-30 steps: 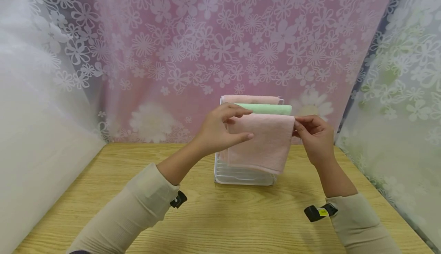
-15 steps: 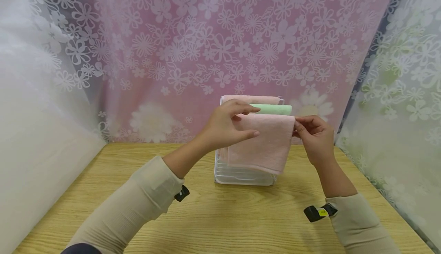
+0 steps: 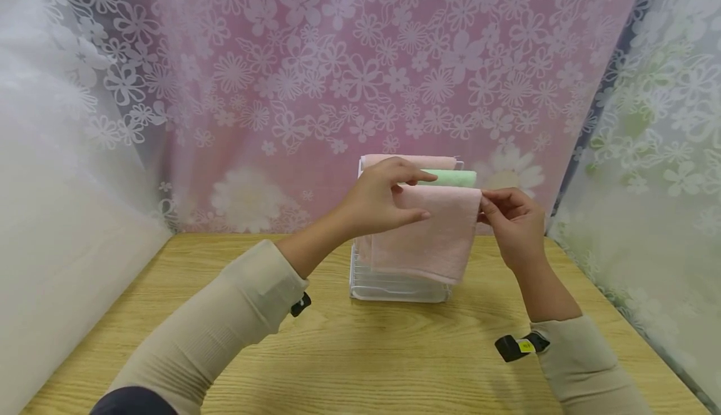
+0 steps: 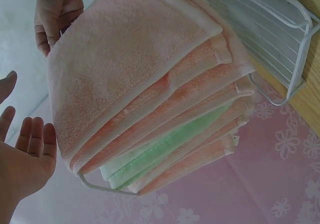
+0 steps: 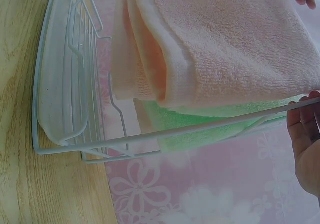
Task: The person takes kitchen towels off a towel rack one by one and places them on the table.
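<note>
Over the top of a white wire rack (image 3: 401, 300) hangs a folded pink towel (image 3: 434, 249), nearest me. Behind it hang a green towel (image 3: 457, 179) and another pink towel (image 3: 408, 161). My right hand (image 3: 515, 227) pinches the front towel's upper right corner between thumb and fingers. In the right wrist view, those fingers are right by the rack's wire. My left hand (image 3: 377, 202) is at the front towel's upper left, thumb and fingers spread apart with nothing held. The left wrist view shows the towels' layered folded edges (image 4: 170, 91) side by side.
The rack stands on a wood-grain table (image 3: 366, 352), with a pale tray (image 5: 55, 68) in its base. A pink flowered curtain (image 3: 338, 77) hangs behind, and pale sheets (image 3: 62, 215) close off both sides. Each wrist wears a black device (image 3: 515, 346).
My left hand has moved right and slightly up across the front towel, its fingers still spread. The right hand keeps its pinch at the corner, and the towels hang as before.
</note>
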`<state>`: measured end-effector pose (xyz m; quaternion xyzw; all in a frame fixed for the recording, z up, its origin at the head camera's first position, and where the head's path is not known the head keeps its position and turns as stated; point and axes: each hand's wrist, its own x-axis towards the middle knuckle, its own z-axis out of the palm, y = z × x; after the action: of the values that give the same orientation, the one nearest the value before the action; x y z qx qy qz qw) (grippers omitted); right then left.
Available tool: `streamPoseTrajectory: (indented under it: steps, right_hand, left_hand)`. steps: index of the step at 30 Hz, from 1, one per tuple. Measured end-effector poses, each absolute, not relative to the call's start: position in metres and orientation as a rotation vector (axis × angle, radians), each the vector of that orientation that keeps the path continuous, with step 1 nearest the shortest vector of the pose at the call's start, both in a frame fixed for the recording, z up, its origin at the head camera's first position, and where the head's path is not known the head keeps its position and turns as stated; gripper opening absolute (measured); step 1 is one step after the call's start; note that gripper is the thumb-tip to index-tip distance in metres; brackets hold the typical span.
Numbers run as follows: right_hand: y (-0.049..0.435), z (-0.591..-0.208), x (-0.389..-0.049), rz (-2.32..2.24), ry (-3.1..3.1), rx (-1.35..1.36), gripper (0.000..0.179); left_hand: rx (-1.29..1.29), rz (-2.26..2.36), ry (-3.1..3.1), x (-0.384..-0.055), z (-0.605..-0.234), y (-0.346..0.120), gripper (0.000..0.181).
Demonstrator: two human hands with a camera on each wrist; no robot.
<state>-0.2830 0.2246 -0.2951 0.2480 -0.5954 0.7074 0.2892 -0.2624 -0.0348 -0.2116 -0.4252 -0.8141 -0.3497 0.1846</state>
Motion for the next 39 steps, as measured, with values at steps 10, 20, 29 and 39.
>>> streamPoseTrajectory:
  steps: [10,20,29,39]
  right_hand:
    - [0.224,-0.295,-0.283,1.892,-1.585,0.655,0.015]
    - [0.225,-0.296,-0.285,1.898,-1.575,0.663,0.015]
    - [0.224,-0.295,-0.284,1.917,-1.565,0.657,0.015]
    - [0.224,-0.296,-0.284,1.916,-1.566,0.650,0.014]
  left_hand:
    - [-1.225,-0.883,-2.332,-0.270,-0.207,-0.027,0.047]
    - [-1.250,-0.755,-2.380,-0.278,-0.201,-0.021,0.044]
    - [-1.230,-0.718,-2.502,-0.285,-0.197,-0.016,0.043]
    - [-1.196,-0.750,-2.596,-0.294,-0.198,-0.011,0.041]
